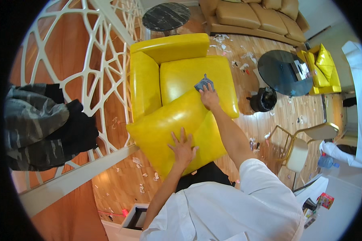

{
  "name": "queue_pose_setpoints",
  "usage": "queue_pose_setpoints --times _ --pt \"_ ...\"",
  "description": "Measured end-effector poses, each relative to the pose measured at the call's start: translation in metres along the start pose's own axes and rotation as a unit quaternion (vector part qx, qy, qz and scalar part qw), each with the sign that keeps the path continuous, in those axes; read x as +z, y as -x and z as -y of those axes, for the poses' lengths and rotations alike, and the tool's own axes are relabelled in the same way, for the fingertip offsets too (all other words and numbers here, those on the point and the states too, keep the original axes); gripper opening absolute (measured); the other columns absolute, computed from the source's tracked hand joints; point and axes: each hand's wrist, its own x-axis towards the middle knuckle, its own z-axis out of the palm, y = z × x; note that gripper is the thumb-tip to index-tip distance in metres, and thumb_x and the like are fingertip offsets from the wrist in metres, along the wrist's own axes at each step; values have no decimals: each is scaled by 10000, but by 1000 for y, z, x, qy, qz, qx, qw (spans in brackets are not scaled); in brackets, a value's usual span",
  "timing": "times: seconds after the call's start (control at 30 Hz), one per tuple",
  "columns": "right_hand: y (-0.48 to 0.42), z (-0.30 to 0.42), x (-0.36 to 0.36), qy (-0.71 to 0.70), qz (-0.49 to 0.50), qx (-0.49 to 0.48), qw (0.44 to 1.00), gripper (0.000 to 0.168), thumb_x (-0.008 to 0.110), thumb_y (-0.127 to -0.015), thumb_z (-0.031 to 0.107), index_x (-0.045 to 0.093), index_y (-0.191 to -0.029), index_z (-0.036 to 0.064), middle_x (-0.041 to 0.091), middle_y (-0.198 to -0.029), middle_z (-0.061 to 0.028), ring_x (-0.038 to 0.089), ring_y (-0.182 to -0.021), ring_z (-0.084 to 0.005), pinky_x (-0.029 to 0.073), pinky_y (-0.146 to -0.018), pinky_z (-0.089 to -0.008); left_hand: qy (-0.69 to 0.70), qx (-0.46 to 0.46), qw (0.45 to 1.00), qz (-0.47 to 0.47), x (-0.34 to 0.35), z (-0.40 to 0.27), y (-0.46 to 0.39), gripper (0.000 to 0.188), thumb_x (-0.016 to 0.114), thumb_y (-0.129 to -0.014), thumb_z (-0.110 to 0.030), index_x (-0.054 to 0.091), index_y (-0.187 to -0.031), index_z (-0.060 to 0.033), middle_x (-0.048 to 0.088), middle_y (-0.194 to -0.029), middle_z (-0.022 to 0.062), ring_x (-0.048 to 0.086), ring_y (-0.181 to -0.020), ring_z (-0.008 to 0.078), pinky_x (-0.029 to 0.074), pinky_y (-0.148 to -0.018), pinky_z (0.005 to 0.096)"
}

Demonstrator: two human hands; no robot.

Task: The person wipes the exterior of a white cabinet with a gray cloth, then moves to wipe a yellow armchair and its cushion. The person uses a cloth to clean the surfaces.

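Observation:
A large yellow leather-like cushion (166, 129) lies tilted across the front of a yellow armchair (187, 72), its near corner by my lap. My left hand (182, 149) rests flat on the cushion's face with its fingers spread. With my right hand (210, 98) I press a grey cloth (204, 84) against the cushion's far corner, above the chair seat. The cloth is bunched under my fingertips, with a small loop sticking up. Part of the seat is hidden beneath the cushion.
A white lattice partition (87, 70) stands at the left, with a camouflage jacket (36, 126) hung over it. Right of the chair are a black bin (263, 99), a dark round table (285, 72) and a gold-framed chair (298, 152). Paper scraps litter the wooden floor (244, 132). A tan sofa (253, 18) stands behind.

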Motion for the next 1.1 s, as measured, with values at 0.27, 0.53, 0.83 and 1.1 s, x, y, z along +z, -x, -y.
queue_pose_setpoints --times 0.27,0.53,0.83,1.1 --pt "141 -59 14 -33 -34 66 997 596 355 -1057 485 469 -1497 98 405 -1577 -173 257 -1461 -519 170 -1197 -621 -35 -38 999 1 1 -8 -26 709 798 -806 -389 555 -1434 -166 135 -1685 145 18 -1506 554 172 -934 918" --pt "114 -76 22 -83 -15 99 992 698 342 -1049 528 467 -1443 -35 501 -1465 -271 387 -1388 -510 256 -1170 -585 -48 -29 998 -10 10 -1 -20 744 813 -798 -436 543 -1434 -159 132 -1686 153 52 -1500 556 198 -929 911" --pt "-29 -57 33 -224 1 41 974 748 272 -1041 561 372 -1531 5 410 -1548 -258 396 -1423 -431 332 -1173 -478 -52 -19 998 -13 15 -2 -26 739 814 -801 -441 547 -1429 -158 161 -1681 159 94 -1492 566 213 -913 912" --pt "106 -114 26 -147 10 48 988 614 320 -1056 486 583 -1351 16 561 -1439 -188 489 -1349 -402 380 -1122 -532 -86 -31 995 45 9 1 -34 723 754 -858 -470 503 -1472 -181 124 -1687 152 41 -1497 568 221 -923 910"
